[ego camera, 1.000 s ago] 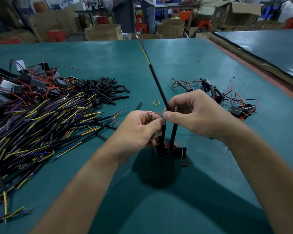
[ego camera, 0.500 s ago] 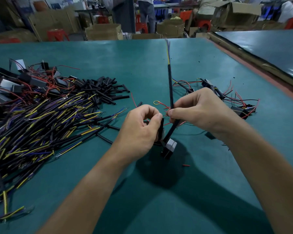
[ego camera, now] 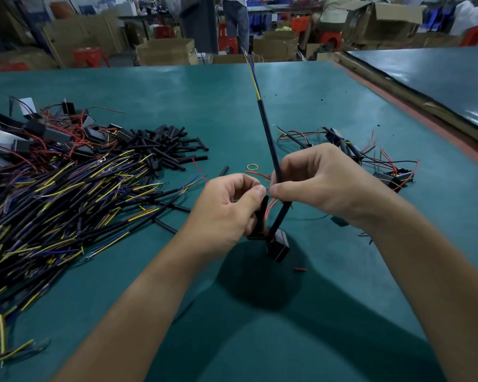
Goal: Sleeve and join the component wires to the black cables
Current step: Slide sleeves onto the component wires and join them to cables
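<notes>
Head view. Both hands meet above the middle of the green table (ego camera: 149, 100). The left hand (ego camera: 226, 213) has its fingers curled inward, thumb pressed to forefinger in a pinch on the red component wires (ego camera: 271, 205), which fan out in the narrow gap between the two hands; a black sleeve (ego camera: 262, 212) runs down from under that thumb. The right hand (ego camera: 323, 186) has its fingers likewise curled, thumb and forefinger nipping the black cable (ego camera: 269, 139). The cable rises steeply away from the person, tilted slightly left, and ends in bared yellow and blue cores (ego camera: 253, 75). Below the grip a black sleeved length descends to the component (ego camera: 278, 244), a small black block hanging just above the table over its own shadow. To the left lies a large pile of black cables (ego camera: 53, 202) with yellow and blue ends. Beyond it is a heap of short black sleeves (ego camera: 163, 150), and at far left are loose components with red leads (ego camera: 39, 133). To the right, behind the right hand, lies a small cluster of joined assemblies (ego camera: 370, 161). A yellow rubber band (ego camera: 253, 167) lies just beyond the hands, and a red scrap (ego camera: 300, 269) lies near the component. Cardboard boxes (ego camera: 164, 52) stand beyond the table's far edge.
</notes>
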The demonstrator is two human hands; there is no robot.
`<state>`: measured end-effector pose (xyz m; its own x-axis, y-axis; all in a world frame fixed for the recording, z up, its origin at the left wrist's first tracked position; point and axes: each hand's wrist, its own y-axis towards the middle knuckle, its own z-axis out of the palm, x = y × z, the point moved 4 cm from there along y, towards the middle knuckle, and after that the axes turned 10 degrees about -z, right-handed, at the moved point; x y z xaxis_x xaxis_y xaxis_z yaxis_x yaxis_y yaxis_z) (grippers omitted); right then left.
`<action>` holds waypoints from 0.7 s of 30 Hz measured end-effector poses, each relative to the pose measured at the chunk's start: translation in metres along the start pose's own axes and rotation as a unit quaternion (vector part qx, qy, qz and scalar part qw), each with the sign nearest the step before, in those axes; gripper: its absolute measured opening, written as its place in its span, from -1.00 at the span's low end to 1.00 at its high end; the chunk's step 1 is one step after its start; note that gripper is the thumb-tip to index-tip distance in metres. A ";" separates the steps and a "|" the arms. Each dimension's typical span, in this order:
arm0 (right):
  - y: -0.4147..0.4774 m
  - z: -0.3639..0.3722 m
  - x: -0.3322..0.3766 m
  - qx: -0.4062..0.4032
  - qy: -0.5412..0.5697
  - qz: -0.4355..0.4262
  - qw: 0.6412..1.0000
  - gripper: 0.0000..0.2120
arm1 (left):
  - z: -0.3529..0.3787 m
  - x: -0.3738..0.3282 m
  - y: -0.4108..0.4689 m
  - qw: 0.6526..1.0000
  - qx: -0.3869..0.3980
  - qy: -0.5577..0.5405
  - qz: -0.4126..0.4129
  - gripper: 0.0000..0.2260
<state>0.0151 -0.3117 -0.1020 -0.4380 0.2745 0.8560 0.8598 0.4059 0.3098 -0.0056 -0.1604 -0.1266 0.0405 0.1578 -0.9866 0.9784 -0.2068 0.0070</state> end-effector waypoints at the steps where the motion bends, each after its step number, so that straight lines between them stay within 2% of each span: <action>1: 0.000 0.001 0.001 0.002 -0.014 -0.016 1.000 -0.93 | 0.000 0.001 0.000 1.000 0.011 -0.007 -0.017 -0.82; 5: 0.000 0.006 0.009 -0.001 -0.100 -0.089 0.991 -0.93 | 0.000 0.006 0.001 0.992 0.053 -0.049 -0.100 -0.73; 9: 0.000 0.009 0.012 -0.001 -0.133 -0.113 0.985 -0.94 | 0.001 0.010 0.001 0.976 0.084 -0.106 -0.170 -0.79; 16: 0.000 0.005 0.006 0.015 -0.083 -0.084 0.993 -0.90 | -0.005 0.005 0.001 0.992 0.031 -0.047 -0.116 -0.88; 21: 0.000 0.007 0.007 0.005 -0.069 -0.066 0.995 -0.83 | -0.005 0.004 0.000 0.996 0.027 -0.013 -0.083 -0.85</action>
<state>0.0103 -0.3037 -0.0992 -0.5800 0.3339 0.7430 0.7896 0.4548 0.4120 -0.0047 -0.1545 -0.1300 -0.1259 0.1699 -0.9774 0.9587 -0.2326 -0.1639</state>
